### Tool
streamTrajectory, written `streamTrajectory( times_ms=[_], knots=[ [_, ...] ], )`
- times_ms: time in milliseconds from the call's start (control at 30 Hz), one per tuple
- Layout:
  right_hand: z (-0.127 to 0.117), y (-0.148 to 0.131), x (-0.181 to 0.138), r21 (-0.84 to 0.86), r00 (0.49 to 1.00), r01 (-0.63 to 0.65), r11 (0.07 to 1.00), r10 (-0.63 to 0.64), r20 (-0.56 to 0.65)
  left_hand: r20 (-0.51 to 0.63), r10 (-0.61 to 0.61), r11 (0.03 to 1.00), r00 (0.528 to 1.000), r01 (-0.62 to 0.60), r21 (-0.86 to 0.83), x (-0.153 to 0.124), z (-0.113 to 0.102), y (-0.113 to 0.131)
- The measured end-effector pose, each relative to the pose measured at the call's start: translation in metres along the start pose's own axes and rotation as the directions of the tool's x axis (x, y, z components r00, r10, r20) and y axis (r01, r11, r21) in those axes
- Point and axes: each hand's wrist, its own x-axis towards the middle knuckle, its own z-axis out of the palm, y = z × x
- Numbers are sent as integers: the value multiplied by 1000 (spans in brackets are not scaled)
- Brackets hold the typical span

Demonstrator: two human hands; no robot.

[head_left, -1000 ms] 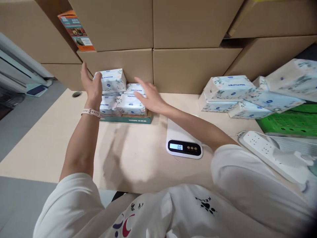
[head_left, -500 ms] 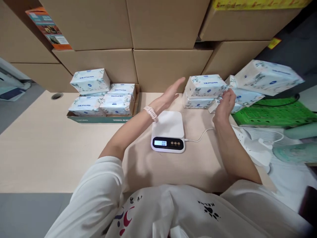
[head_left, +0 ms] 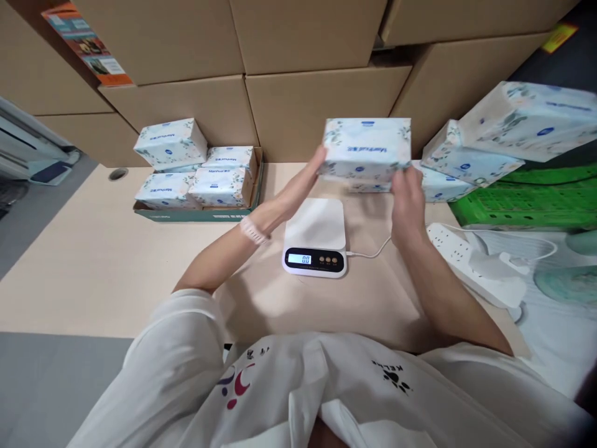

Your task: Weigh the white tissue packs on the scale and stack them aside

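I have a tissue pack (head_left: 366,149) gripped between left-hand (head_left: 301,188) and right-hand (head_left: 407,205) fingers; leftward, stacked packs (head_left: 221,186) already occupy the tray (head_left: 181,215); rightward, loose packs (head_left: 487,163) remain.

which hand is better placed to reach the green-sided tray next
Probably the left hand: it supports the left end of the held pack, nearer the tray. The right hand is at the opposite end.
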Motion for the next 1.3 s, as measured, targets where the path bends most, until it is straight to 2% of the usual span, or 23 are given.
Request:
streamTrajectory(
  times_ms=[33,100,167,267,400,467,567,633,700,733,800,900,967,1100,1200,1300],
  knots=[
    [1,-12,-22,-15,998,-9,1000,10,56,50,-14,1000,999,13,9,-26,-8,7],
    [4,-27,-61,-21,984,-12,1000,16,176,49,-60,998,997,60,2,-75,-20,14],
    [10,-30,-88,0,972,-31,1000,30,232,37,-91,996,995,91,11,-110,-28,14],
    [19,-20,-107,22,962,-95,995,86,261,27,-127,992,991,127,23,-133,-33,1],
    [25,-5,-112,11,952,-144,990,135,276,11,-157,984,988,156,81,-138,-42,-15],
    [25,0,-112,19,966,-142,990,135,222,-49,-158,976,986,163,141,-142,-48,-21],
    [20,6,-108,85,986,-168,982,166,31,-233,-72,981,970,111,158,-153,-53,-27],
    [18,11,-102,153,968,-194,969,214,-128,-331,-25,992,943,64,108,-158,-55,-30],
    [15,17,-95,240,927,-215,947,275,-255,-362,-41,999,931,47,9,-160,-57,-31],
    [13,21,-91,293,906,-234,927,317,-279,-358,-73,997,931,55,-60,-160,-58,-30],
    [7,28,-85,399,888,-295,868,403,-222,-338,-179,967,924,103,-233,-156,-60,-25],
    [-9,39,-76,496,895,-397,773,445,22,-307,-360,857,881,182,-482,-148,-66,-17],
    [-20,43,-72,528,892,-437,728,426,152,-318,-422,802,849,186,-567,-144,-72,-13],
    [-32,45,-69,534,882,-471,702,374,287,-379,-438,788,816,144,-599,-140,-80,-13],
    [-30,42,-70,519,875,-481,707,350,336,-379,-419,801,825,139,-582,-141,-82,-15],
    [-27,35,-71,472,878,-470,746,342,334,-368,-388,823,845,138,-551,-143,-83,-16]
  ],
)
